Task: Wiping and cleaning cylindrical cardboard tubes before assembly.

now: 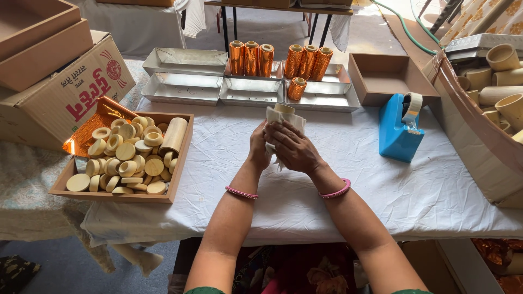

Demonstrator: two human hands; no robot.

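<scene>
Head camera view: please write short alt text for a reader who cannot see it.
Left hand and right hand hold a pale tube wrapped in white cloth over a white table. A wooden tray of pale discs lies left, a blue tape dispenser right.

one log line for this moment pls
left hand: holding white cloth | right hand: wiping pale bamboo cylinder wrapped in cloth | nearby: wooden tray of bamboo discs, blue tape dispenser

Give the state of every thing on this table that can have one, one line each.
Left hand: closed on the white cloth.
Right hand: pressed over the cloth.
White cloth: wrapped round a bamboo piece.
Wooden tray: full of bamboo lids.
Metal trays: empty.
Cardboard box: open, empty.
Tape dispenser: upright, loaded.
</scene>
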